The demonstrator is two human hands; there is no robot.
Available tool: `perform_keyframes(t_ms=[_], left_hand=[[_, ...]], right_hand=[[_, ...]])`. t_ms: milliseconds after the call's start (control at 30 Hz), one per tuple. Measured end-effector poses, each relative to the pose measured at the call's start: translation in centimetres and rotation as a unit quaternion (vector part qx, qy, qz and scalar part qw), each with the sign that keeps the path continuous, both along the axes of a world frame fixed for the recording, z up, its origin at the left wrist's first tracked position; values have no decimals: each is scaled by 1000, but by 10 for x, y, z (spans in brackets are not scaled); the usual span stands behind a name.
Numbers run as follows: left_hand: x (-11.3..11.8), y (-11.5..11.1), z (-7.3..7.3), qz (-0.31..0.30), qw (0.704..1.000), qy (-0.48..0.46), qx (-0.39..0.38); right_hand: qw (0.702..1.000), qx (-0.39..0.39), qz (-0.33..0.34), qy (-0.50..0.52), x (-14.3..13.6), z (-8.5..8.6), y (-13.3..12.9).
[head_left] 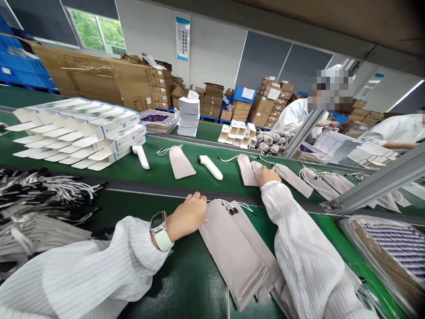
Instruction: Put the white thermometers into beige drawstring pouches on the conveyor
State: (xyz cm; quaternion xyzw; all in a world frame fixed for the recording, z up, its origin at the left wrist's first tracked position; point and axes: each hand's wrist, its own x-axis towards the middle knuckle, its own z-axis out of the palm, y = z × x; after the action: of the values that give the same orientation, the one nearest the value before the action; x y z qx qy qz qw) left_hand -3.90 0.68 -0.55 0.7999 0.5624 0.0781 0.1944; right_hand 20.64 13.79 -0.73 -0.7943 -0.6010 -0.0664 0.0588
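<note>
Green belt [157, 172] carries two white handheld devices with black tips [211, 168], and one beige cloth drawstring pouch [182, 163] lies between them. The right hand [268, 176] grasps one small beige pouch [256, 168] there. The left hand [187, 215] curls at piled beige pouches [232, 248]; how firmly, I cannot tell. One plastic-wrapped brown tray [372, 253] contains blue-and-white striped items [395, 243].
</note>
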Motion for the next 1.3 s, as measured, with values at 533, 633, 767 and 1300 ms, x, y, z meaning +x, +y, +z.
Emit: perform_keyframes(t_ms=[533,633,767,1300], left_hand=[[-1,15,-8,-6,995,-41,87],[0,13,-8,-23,993,-40,112],[0,11,0,-44,993,-53,96],[-1,8,29,-71,972,-219,50]], right_hand=[[964,-23,261,36,-91,-33,-12],[962,-24,224,156,-89,-33,-7],[926,-47,188,324,-82,-28,3],[461,-138,366,796,-95,55,-49]])
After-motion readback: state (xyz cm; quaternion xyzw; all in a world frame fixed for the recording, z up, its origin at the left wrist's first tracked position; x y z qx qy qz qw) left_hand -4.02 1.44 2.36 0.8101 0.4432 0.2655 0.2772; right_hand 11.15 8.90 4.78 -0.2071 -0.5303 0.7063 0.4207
